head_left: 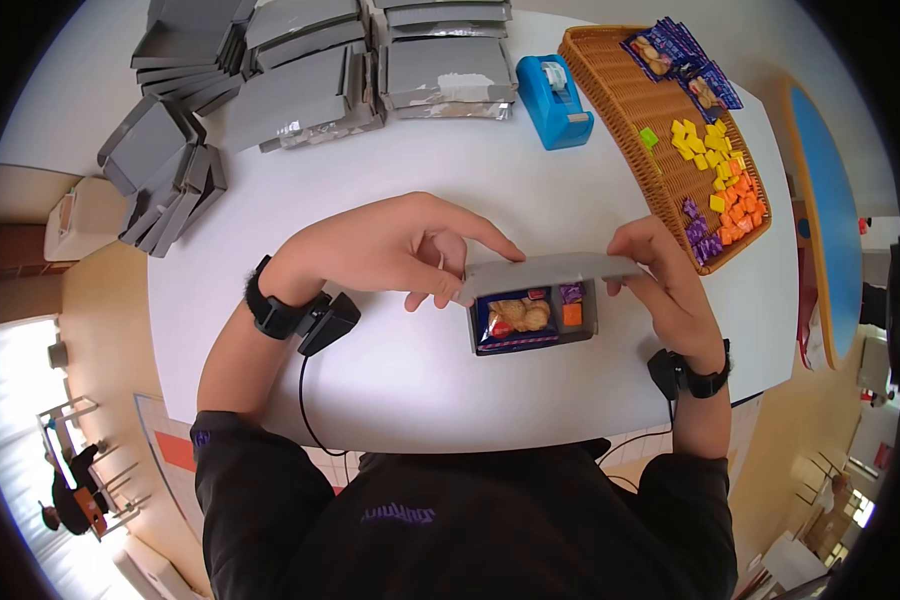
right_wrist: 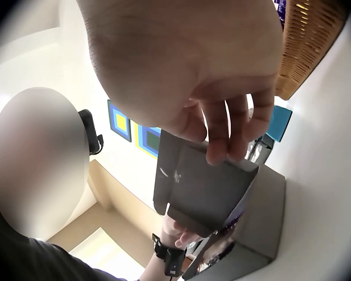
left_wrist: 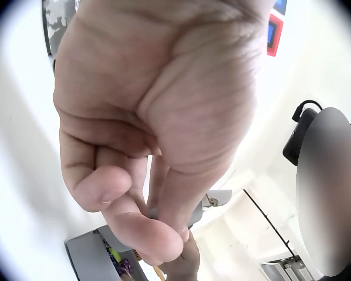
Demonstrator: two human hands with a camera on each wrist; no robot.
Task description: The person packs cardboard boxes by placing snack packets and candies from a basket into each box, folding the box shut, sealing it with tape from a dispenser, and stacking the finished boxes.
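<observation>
A small grey cardboard box (head_left: 591,330) sits on the table before me, its lid (head_left: 550,271) raised partway over the contents. Inside lie a dark blue biscuit packet (head_left: 518,318) and, in a side compartment, an orange wrapped sweet (head_left: 572,314) and a purple one (head_left: 571,293). My left hand (head_left: 400,245) pinches the lid's left end between thumb and fingers. At the other end, the right hand (head_left: 665,285) grips the lid with its thumb and fingertips. In the right wrist view the lid's dark inner face (right_wrist: 207,187) stands tilted over the box wall (right_wrist: 263,219).
Several grey boxes (head_left: 445,75) are stacked along the far side, with more open ones (head_left: 155,150) at the far left. A blue tape dispenser (head_left: 555,105) stands beside a wicker basket (head_left: 610,90) holding biscuit packets (head_left: 680,65) and yellow, orange, purple and green sweets (head_left: 705,145).
</observation>
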